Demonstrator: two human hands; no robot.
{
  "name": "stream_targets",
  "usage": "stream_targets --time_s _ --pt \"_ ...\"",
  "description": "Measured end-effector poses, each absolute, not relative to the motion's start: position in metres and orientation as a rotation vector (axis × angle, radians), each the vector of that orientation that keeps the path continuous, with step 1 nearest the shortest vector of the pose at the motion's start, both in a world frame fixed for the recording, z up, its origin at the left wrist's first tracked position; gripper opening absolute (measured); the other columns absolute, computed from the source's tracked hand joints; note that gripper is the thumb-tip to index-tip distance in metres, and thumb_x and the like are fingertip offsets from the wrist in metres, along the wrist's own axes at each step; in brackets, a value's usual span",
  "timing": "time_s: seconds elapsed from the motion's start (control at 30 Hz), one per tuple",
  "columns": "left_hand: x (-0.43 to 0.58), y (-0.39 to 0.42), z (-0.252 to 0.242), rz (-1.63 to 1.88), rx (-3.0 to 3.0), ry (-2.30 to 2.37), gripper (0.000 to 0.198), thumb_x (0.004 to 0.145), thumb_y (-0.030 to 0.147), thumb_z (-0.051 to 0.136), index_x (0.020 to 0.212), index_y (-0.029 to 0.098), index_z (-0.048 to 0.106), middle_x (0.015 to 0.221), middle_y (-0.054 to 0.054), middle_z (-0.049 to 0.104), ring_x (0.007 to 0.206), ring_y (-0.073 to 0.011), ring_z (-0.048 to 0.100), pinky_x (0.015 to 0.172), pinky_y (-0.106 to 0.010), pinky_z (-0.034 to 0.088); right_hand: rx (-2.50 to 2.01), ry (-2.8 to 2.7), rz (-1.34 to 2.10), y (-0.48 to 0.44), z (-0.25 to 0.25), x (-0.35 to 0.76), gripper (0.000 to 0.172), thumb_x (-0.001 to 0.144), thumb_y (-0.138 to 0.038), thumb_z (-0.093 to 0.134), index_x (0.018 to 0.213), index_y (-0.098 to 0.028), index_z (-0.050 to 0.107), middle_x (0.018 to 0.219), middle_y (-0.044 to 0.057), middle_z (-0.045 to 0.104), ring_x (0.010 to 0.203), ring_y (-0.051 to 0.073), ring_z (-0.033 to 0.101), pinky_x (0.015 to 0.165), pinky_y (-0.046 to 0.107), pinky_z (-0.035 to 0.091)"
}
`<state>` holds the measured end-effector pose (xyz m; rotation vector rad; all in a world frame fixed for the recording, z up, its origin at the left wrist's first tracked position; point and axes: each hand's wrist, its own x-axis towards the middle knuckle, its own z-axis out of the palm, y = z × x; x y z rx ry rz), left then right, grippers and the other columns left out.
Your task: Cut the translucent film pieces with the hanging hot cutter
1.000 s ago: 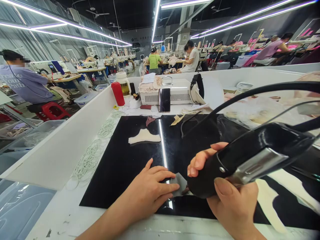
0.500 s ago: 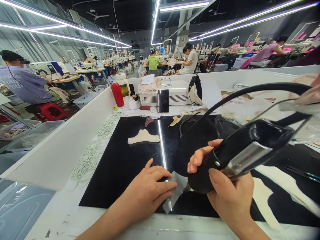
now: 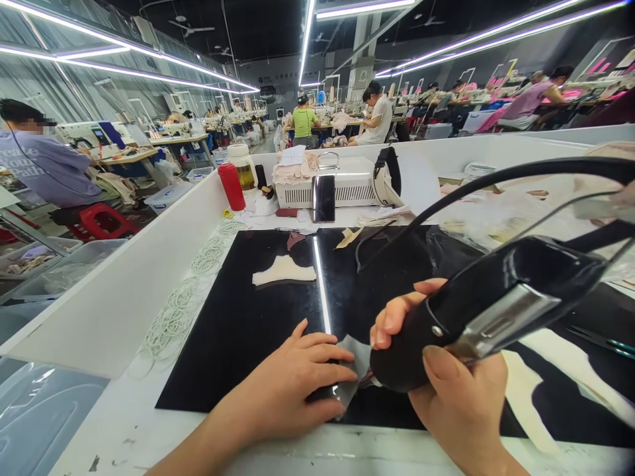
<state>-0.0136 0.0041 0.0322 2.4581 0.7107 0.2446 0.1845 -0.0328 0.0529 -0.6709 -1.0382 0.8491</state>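
My left hand [image 3: 297, 380] lies with fingers spread on a small grey translucent sheet piece [image 3: 353, 350] on the black glossy board [image 3: 218, 350]. My right hand [image 3: 454, 387] is wrapped round a black corded hand tool [image 3: 501, 304] with a silver lever along its side. The tool tilts down to the left, its narrow tip [image 3: 368, 379] at the right edge of the grey piece. Whether the tip touches the piece, I cannot tell. A cream fabric piece [image 3: 282, 270] rests farther back on the board; another cream piece [image 3: 526, 396] lies right of my right hand.
Green cord loops [image 3: 178, 317] line the left side. Behind the board stand a white vented box [image 3: 347, 188], a phone [image 3: 324, 198], a red bottle [image 3: 231, 187] and a lidded jug [image 3: 242, 165]. The tool's black cable [image 3: 476, 182] arches at right. Several people work at machines beyond the partition.
My left fingers have slid slightly right over the grey piece, closer to the tool's tip. The tool's rear end has shifted a little to the right in my right hand's grip.
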Motion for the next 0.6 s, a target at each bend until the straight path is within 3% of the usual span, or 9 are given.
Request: stream_targets --time_s 0.3,0.6 --pt "-0.011 0.007 0.034 0.243 2.434 0.693 0.044 0.092 0.028 0.076 0.133 0.035 0.066 0.144 0.001 0.063 0.142 -0.0273 0.048 0.125 -0.068 0.012 -0.671 -1.058 0.862 -0.034 0.054 0.182 0.030 0.093 -0.037 0.075 0.118 -0.031 0.060 0.084 0.000 0.065 0.070 0.017 0.063 0.063 0.031 0.058" --pt "-0.011 0.006 0.036 0.229 2.409 0.695 0.045 0.090 0.027 0.077 0.133 0.034 0.065 0.145 0.002 0.063 0.143 -0.0269 0.048 0.126 -0.066 0.010 -0.636 -1.048 0.908 -0.042 0.057 0.173 0.034 0.090 -0.040 0.078 0.117 -0.031 0.060 0.080 -0.002 0.063 0.067 0.015 0.060 0.065 0.030 0.056"
